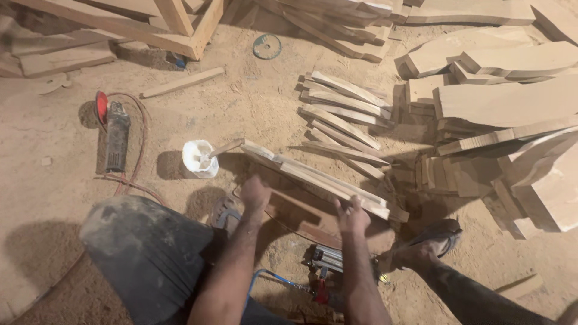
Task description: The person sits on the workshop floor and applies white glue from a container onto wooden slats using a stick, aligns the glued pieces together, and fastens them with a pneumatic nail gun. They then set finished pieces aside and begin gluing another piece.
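Warm dim light, soft shadows, slight blur.

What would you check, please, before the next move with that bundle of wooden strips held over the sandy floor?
1. Right hand has a grip on the bundle of wooden strips: ok, fingers curl over its near edge.
2. Left hand is on the bundle: cannot tell, it sits just below the strips.
3. Strips aligned in the bundle: not ok, the ends are staggered.
4. White cup clear of the bundle's left end: not ok, a stick in it lies close to that end.
5. Angle grinder out of the way: ok, it lies well to the left.
6. Nail gun within reach: ok, beside the right forearm.
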